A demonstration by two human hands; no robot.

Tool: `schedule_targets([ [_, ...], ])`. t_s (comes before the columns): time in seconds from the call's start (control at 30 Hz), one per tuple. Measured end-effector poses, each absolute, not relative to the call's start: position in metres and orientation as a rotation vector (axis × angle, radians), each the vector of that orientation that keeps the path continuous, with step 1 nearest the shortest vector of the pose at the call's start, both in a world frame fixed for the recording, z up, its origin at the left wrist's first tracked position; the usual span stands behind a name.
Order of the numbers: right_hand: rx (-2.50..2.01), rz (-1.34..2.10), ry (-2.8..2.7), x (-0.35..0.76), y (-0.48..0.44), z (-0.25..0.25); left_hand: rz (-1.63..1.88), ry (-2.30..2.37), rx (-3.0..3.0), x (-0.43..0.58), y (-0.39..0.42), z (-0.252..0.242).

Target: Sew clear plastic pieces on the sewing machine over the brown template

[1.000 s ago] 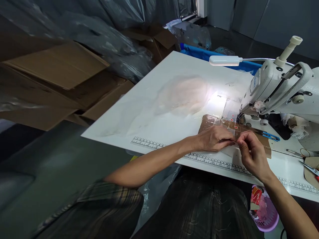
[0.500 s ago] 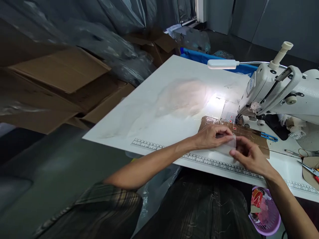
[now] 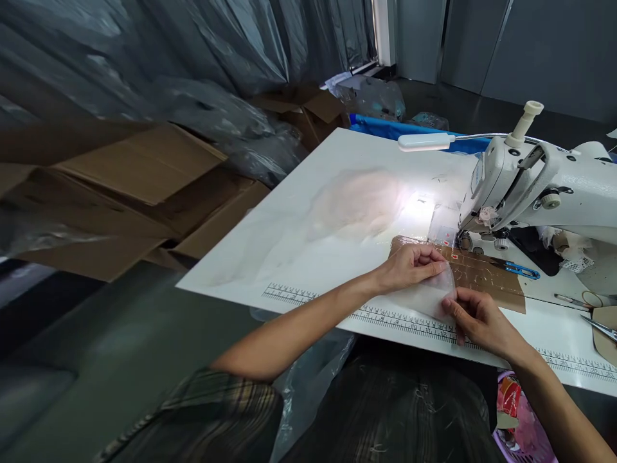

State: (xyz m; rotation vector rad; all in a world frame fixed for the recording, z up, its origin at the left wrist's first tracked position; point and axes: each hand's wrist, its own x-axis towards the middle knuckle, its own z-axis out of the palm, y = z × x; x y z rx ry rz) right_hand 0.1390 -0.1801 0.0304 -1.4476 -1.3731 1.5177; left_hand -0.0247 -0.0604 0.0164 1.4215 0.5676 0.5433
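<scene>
A small piece of sheer whitish fabric (image 3: 430, 297) is stretched between my two hands over the front edge of the white sewing table (image 3: 337, 161). My left hand (image 3: 409, 265) pinches its upper corner, fingers closed. My right hand (image 3: 477, 319) pinches its lower right corner near the printed ruler (image 3: 385, 315). Just behind the hands lies a brown cardboard template (image 3: 486, 273) taped to the table. The white sewing machine (image 3: 544, 186) stands to the right.
Blue-handled snips (image 3: 518, 269) rest on the template. A gooseneck lamp (image 3: 424, 141) lights the needle area. A faint pile of sheer fabric (image 3: 357, 199) lies mid-table. Cardboard boxes (image 3: 139, 173) and plastic sheeting stand left. A purple basket (image 3: 525, 431) sits below right.
My hands have drawn apart, the right one moving down toward the ruler, so the sheer piece is now spread out between them. The view has shifted slightly.
</scene>
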Motion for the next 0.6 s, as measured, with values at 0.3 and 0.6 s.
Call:
schedule_targets([
  [0.3, -1.571, 1.284, -1.503, 0.162, -0.169, 0.038, 0.53, 0.54, 1.402, -0.023, -0.062, 0.018],
  [0.6, -1.593, 1.121, -1.448, 0.166, -0.156, 0.029, 0.602, 0.581, 1.312, -0.02, -0.064, 0.011],
])
